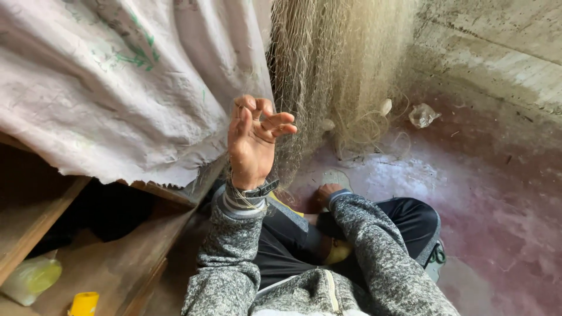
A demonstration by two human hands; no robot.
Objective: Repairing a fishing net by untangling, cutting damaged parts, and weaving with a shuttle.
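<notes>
Left hand [254, 143] raised at mid-frame, palm toward the camera, fingers curled but apart, closed on nothing solid; possibly hooked into fine threads of the fishing net [342, 70], too thin to tell. Dark wristwatch [259, 189] at the grey sleeve cuff.

Far left, low down: pale yellow-green plastic container [29, 280] and small yellow cylinder [84, 303] on a wooden surface [117, 257]. Above these, draped white cloth [117, 88] with a faint green print, just beside the raised hand.

Right of the hand, the net hanging in one thick beige bunch and pooling on the floor. Right hand [326, 192] low at the net's foot, only knuckles showing; open or closed, impossible to say.

Further right, pale floats [385, 107] in the pooled mesh, crumpled clear plastic [422, 115], reddish floor [497, 205], concrete wall [497, 41].

By the look of it, early going: nearly all the net bunched and unsorted, only a few threads at the fingertips.
</notes>
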